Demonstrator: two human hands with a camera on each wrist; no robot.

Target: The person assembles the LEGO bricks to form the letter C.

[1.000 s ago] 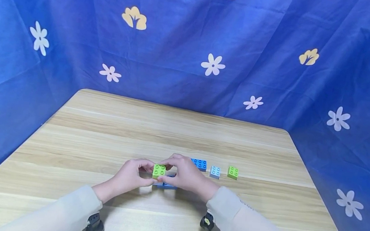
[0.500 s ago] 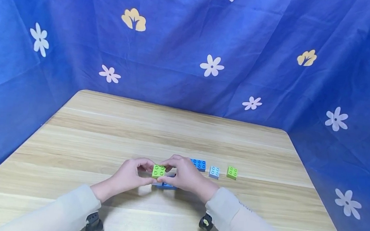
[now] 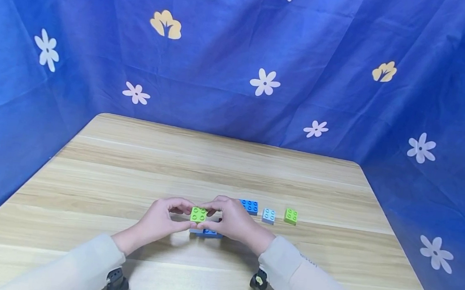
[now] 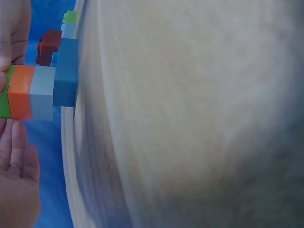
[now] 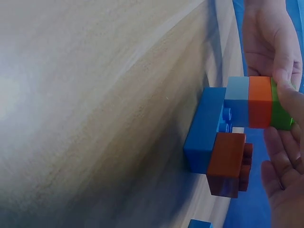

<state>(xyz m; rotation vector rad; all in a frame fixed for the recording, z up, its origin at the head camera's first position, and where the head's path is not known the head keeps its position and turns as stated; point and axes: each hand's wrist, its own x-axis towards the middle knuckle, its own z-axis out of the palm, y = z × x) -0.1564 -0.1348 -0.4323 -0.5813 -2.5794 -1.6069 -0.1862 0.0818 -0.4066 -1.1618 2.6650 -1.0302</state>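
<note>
A stack stands on the wooden table: a long blue brick [image 5: 204,130] at the bottom, a light blue brick [image 5: 236,100] above its left end, then an orange brick [image 5: 260,102] and a green brick [image 3: 198,214] on top. On the blue brick's other end sits a reddish-brown brick [image 5: 226,161], hidden in the head view by the right hand. My left hand [image 3: 159,217] pinches the green brick from the left, thumb in front and fingers behind. From the other side my right hand [image 3: 236,218] pinches the same brick; its thumb lies close to the left thumb.
Right of the hands on the table [image 3: 163,152] lie another blue brick [image 3: 249,207], a light blue brick [image 3: 268,216] and a loose green brick [image 3: 290,216]. A blue patterned cloth [image 3: 207,57] encloses the table's back and sides.
The head view has shifted very slightly. Both hands stay in place around the green brick, and the loose bricks lie where they were.
</note>
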